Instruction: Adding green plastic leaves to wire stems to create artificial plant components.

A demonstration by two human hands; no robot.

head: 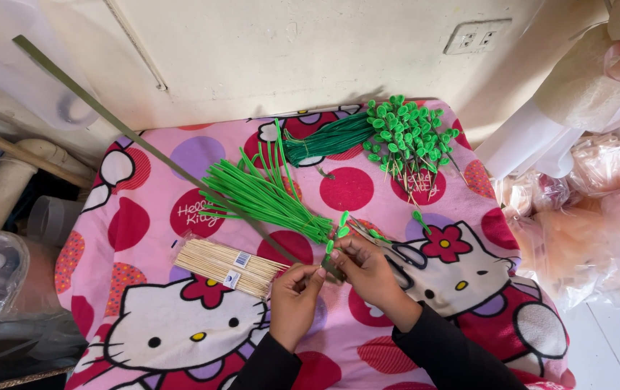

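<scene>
— What do the two hands have?

— The left hand (pixel 293 294) and the right hand (pixel 369 269) meet over the pink cartoon-cat blanket (pixel 180 325) covering the desk. Each grip is clenched on the same thin stick (pixel 322 271), fingertips pinching it — the left at its near end, the right just beyond. Small green leaves (pixel 339 225) stick up right above the right grip.

— And around them?

— Just left of the left grip lies a wrapped bundle of bamboo skewers (pixel 227 266). Beyond both grips, a sheaf of green stems (pixel 266 198) fans out, with a darker green tied bundle (pixel 328 137) further off. Far beyond the right grip sits a heap of finished green leaf picks (pixel 407 133). A long green strip (pixel 144 141) runs diagonally from the grips toward the far left.
</scene>
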